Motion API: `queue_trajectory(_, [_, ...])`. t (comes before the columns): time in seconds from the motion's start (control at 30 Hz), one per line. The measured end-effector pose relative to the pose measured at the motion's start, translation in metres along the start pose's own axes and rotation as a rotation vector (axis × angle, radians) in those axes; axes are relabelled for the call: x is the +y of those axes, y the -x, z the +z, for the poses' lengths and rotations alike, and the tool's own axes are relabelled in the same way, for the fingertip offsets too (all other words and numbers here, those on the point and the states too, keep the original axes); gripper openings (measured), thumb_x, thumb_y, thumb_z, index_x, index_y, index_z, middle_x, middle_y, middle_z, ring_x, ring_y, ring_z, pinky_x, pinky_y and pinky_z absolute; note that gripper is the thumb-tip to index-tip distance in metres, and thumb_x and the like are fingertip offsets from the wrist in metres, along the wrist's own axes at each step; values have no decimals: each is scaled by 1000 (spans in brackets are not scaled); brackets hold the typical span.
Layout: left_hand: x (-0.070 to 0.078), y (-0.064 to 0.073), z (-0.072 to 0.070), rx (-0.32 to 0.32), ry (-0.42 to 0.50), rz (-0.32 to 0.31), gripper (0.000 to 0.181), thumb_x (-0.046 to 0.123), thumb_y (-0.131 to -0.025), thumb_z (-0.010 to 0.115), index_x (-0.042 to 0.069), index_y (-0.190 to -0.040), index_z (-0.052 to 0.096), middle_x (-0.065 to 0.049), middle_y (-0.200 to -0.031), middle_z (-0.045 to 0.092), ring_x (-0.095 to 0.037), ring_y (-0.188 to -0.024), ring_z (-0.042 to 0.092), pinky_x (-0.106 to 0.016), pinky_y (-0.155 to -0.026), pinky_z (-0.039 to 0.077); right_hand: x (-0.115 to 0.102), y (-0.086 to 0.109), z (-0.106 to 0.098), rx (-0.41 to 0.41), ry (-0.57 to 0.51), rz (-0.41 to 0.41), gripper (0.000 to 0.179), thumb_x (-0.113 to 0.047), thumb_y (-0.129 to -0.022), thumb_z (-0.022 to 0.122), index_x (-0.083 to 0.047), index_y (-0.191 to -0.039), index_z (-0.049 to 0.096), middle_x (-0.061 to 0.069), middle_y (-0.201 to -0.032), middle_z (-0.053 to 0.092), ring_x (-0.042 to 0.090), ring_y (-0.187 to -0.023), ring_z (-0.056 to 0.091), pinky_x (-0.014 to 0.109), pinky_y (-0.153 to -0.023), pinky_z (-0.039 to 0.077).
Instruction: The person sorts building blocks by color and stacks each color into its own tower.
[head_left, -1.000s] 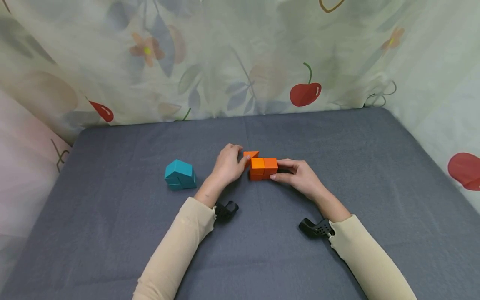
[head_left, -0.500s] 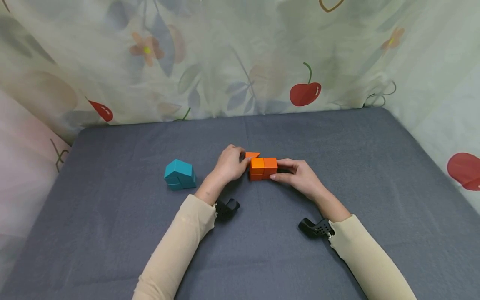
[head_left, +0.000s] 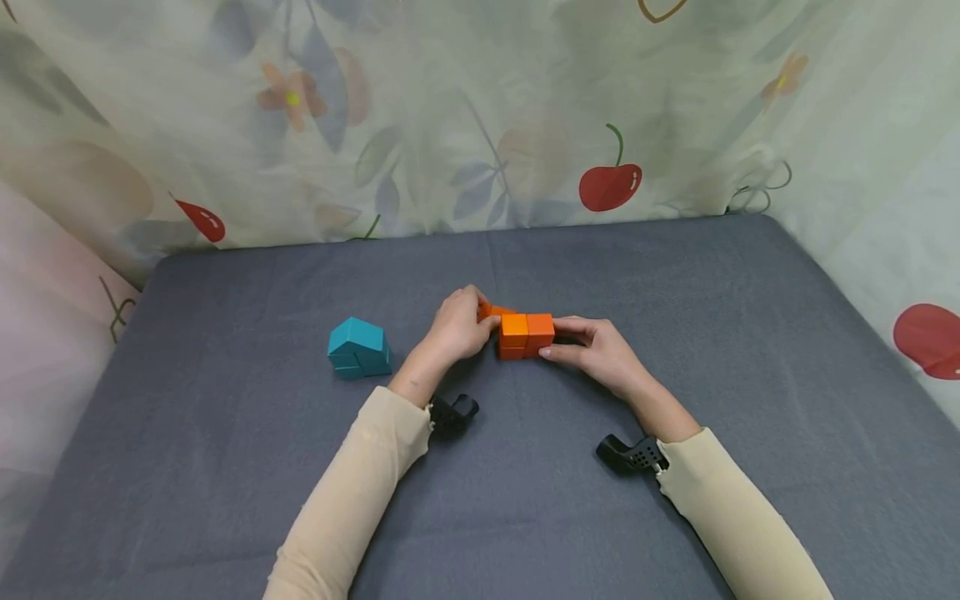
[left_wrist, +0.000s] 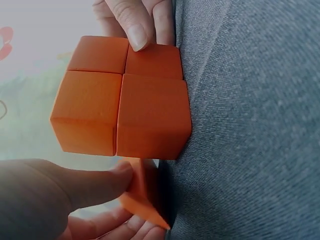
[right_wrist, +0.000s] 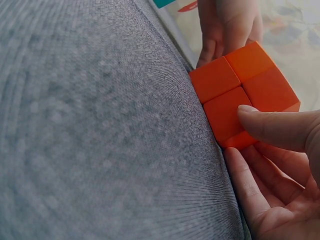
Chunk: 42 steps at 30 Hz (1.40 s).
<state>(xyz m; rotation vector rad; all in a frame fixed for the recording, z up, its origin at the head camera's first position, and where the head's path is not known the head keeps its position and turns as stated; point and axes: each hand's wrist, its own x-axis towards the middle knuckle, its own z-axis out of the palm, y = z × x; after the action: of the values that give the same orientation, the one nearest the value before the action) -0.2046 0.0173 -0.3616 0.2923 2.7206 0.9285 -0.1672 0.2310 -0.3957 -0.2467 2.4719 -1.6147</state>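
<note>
My left hand (head_left: 459,325) pinches an orange triangular block (left_wrist: 141,192) between thumb and fingers, just left of and behind a stack of orange cubes (head_left: 527,335). In the left wrist view the cubes form a two-by-two face, with the triangular block close beside it; whether they touch, I cannot tell. My right hand (head_left: 596,350) holds the stack's right side. Its thumb (right_wrist: 267,125) presses the front of a lower cube in the right wrist view, and its fingers lie behind. In that view the stack hides the triangular block.
A teal house-shaped group of blocks (head_left: 360,348) stands on the grey cloth-covered table (head_left: 525,517), left of my left hand. Behind the table hangs a patterned curtain (head_left: 450,117). Black wrist mounts (head_left: 633,454) sit below both hands.
The triangular block has turned in my left hand, so its triangular outline no longer shows in the head view. That hand has shifted slightly right. The right hand and cube stack stay put.
</note>
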Motion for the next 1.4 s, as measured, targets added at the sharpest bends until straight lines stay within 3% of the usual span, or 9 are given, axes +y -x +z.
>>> queue_trajectory(0.23, [0,0,-1,96,41,-7,34,21,-95,60,2,-122,51,-17,-114,55,-30,-104,54,-39,-93,46,-1,0,0,-5,-17,10,45,-14,-83,75,-6,-126,64,12,-127,62,23,-115,59,19,-88,49])
queue_trajectory(0.4, [3,2,-3,161,87,-5,38,18,-95,60,2,-128,50,-17,-120,53,-31,-110,53,-40,-99,44,-1,0,-1,-6,-12,2,44,-14,-83,75,-6,-125,64,12,-127,63,22,-114,59,19,-88,49])
queue_trajectory(0.73, [7,7,-6,218,137,36,40,19,-96,59,4,-132,51,-15,-124,51,-30,-112,52,-40,-99,44,0,0,0,-8,-20,2,44,-13,-83,75,-5,-125,64,12,-126,63,21,-113,59,18,-87,49])
queue_trajectory(1.13, [13,17,-9,226,173,177,39,17,-95,61,7,-131,50,-12,-123,53,-27,-110,54,-37,-96,45,0,-1,0,-15,-16,19,44,-13,-83,75,-5,-125,64,13,-127,62,24,-115,59,20,-88,49])
queue_trajectory(1.4, [15,21,-10,170,125,380,36,14,-94,62,4,-128,53,-12,-119,56,-25,-106,55,-35,-94,47,0,0,-1,-16,-20,23,44,-14,-84,74,-5,-126,63,13,-128,62,24,-116,59,19,-87,50])
